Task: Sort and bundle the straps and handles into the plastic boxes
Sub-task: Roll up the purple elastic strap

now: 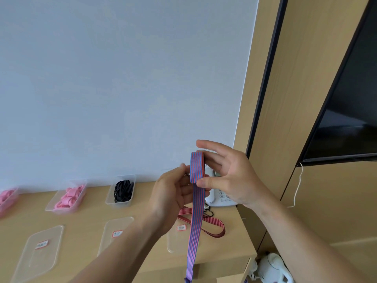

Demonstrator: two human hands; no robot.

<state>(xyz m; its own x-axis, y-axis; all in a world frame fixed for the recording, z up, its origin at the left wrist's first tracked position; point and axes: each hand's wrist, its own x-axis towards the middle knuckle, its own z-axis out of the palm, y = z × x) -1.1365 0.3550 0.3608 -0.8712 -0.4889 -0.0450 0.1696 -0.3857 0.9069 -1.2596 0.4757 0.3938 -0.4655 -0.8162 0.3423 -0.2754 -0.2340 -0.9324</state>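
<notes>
Winding striped strap [197, 168] around right hand [230, 176], left hand [173, 193] pinching it; tail hanging straight down, above lidded box [177, 242]

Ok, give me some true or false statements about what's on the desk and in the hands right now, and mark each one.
1. Both hands hold the blue and red striped strap. True.
2. The box of black straps is empty. False: it holds black straps.
3. A red striped strap lies on the desk. True.
4. The clear lids are on the boxes. False: they lie flat on the desk.
5. The pink straps' box stands left of the black one. True.
</notes>
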